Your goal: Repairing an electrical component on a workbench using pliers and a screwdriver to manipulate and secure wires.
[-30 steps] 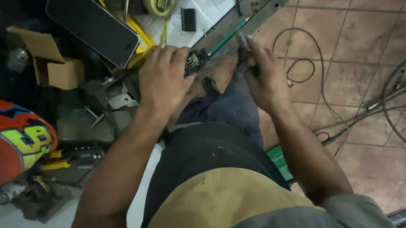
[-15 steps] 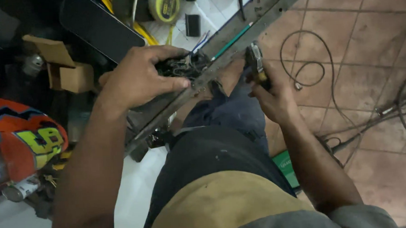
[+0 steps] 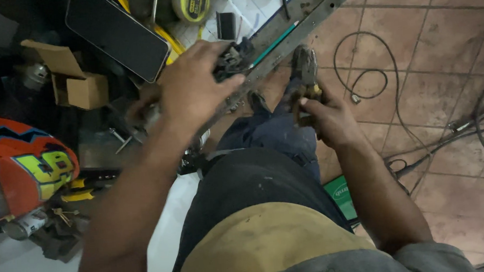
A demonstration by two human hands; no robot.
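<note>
- One long metal rail point(image 3: 281, 42) is lying across the knee, its dark fitting point(image 3: 232, 59) being worked.
- Left hand point(image 3: 194, 92) is pinching that fitting; holding steady seems needed.
- Right hand point(image 3: 328, 118) is gripping pliers point(image 3: 303, 73) beside the rail, likely needing lining up with the fitting.

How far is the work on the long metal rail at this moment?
Done: little can be told; the metal rail lies across the person's lap, with a green pencil on it. In hand: the left hand grips a dark fitting on the rail, and the right hand holds pliers just beside it. Left: the pliers do not touch the fitting, so that step seems unfinished.
</note>
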